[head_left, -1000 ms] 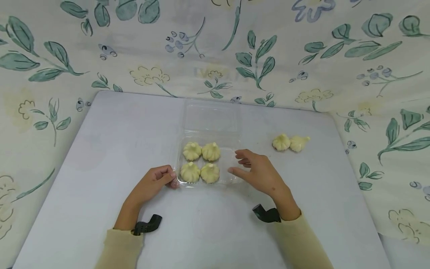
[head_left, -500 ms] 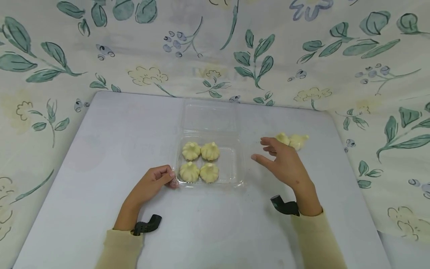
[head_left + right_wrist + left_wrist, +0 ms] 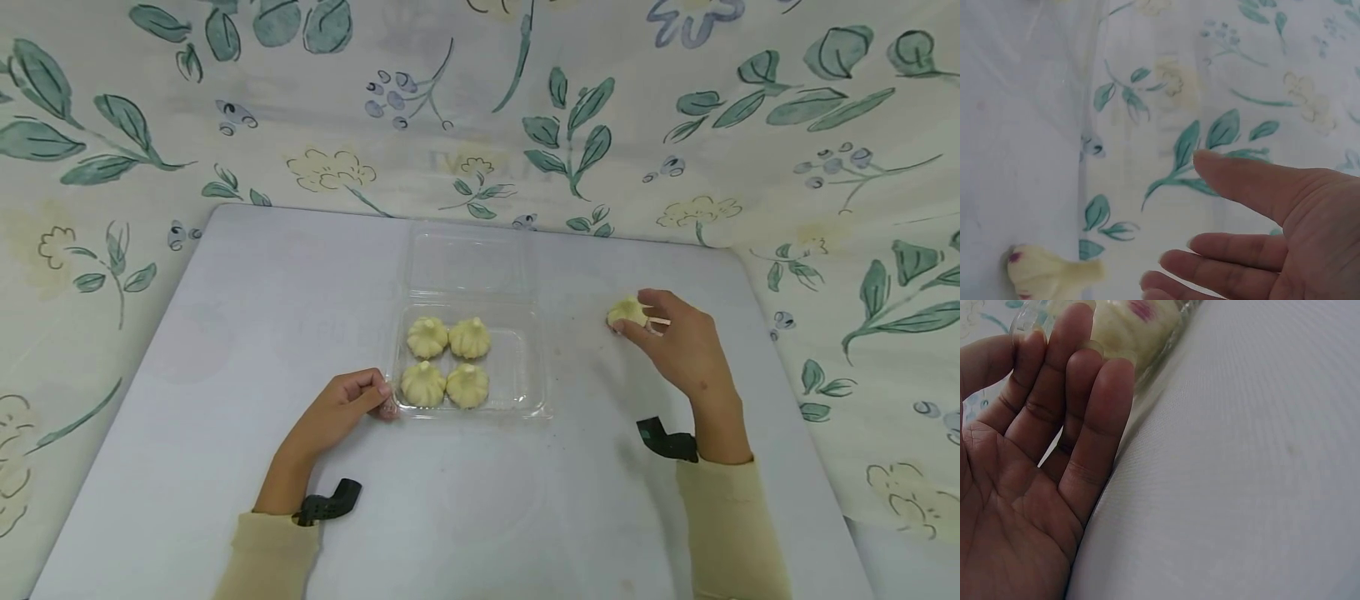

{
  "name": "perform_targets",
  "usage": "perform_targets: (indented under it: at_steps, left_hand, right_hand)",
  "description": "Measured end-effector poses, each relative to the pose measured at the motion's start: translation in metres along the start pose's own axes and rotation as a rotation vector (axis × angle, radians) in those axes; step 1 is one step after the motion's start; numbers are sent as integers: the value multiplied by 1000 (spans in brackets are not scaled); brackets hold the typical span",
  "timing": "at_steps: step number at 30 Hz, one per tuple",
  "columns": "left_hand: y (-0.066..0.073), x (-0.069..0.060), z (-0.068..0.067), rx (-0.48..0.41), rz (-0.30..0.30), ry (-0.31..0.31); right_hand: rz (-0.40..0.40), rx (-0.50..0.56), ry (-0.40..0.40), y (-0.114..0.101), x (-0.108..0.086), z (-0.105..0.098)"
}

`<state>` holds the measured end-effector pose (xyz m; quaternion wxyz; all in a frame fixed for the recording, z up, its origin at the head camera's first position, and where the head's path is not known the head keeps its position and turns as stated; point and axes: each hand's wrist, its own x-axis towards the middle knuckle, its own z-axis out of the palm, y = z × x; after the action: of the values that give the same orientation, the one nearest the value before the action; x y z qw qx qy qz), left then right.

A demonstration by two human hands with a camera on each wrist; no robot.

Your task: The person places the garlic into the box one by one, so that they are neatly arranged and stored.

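Clear box (image 3: 517, 379), center of the head view, its lid (image 3: 468, 262) folded back flat toward the top of the frame. Four bulbs (image 3: 424, 385) sit in it two by two, filling the left part of the base; the right part shows bare plastic. A loose bulb (image 3: 626, 310) lies outside, right of center in the frame, well apart from the box. A pale part between the fingers beside it seems to belong to a second loose bulb, mostly hidden from me.

Right hand (image 3: 682, 337), right of center: I have it over the loose pair, thumb low and fingers above, with a gap between them. The right wrist view shows the thumb well apart from nearly straight fingers and nothing gripped; a bulb with purple marks (image 3: 1047, 275) lies at lower left of that view, clear of the fingertips. I cannot tell which of the loose pair it is. Left hand (image 3: 341, 408), left of center: I pinch the box's lower-left corner between thumb and fingertips, the other fingers loosely bent.

Progress, in my judgement: four bulbs are placed, so the greater share of the packing is done; the one or two outside remain, and the lid is not yet down.

Surround: white tabletop (image 3: 465, 517) beneath everything; leaf-printed cloth (image 3: 322, 108) across the top and both sides; pale sleeves (image 3: 270, 554) and black wrist mounts (image 3: 330, 502) toward the bottom.
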<state>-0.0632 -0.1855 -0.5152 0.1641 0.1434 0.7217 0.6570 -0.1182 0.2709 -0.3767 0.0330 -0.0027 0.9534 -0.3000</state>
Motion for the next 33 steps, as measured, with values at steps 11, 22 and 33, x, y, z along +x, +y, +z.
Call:
perform_targets:
  at_steps: [11,22,33]
  left_hand:
    - [1,-1,0,-19,9,-3]
    - [0,-1,1,-20,4,5]
    - [0,-1,0,-17,6,-1]
  right_hand:
    - [65,-29,-14,29,20,9]
    - [44,-74,13,48,39,29]
    - [30,-90,75,59,50,45]
